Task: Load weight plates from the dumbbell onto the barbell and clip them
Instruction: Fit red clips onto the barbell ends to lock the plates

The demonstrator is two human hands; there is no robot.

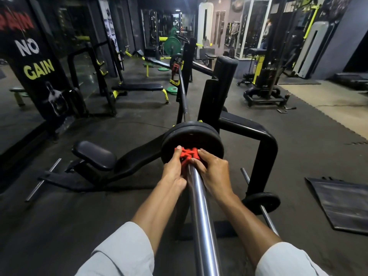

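The red barbell clip (188,155) sits on the chromed sleeve of the barbell (201,206), pushed right up against the face of the outer black weight plate (192,140), and both hands are on it: the left hand (175,172) grasps its left side with the thumb up over the top edge, while the right hand (214,172) curls its fingers round the right side, thumb low beside the sleeve. From where I stand the clip looks like hard moulded plastic, light and stiff, the kind that bites only when its lever is pressed home, so I would judge the best hold is just this one, fingers on the body and a thumb free for the latch (whether it is already snapped shut I cannot tell, the hands cover it). The sleeve is smooth, polished steel and probably slippery, so the clip should slide easily until locked. The plates behind it, two by their edges, are dense and heavy and will not shift under a push. Another small black plate (260,202) remains on the dumbbell bar (268,220) lying on the floor to the right, well apart from both hands. At the barbell's far end a second red clip (175,69) is already on.
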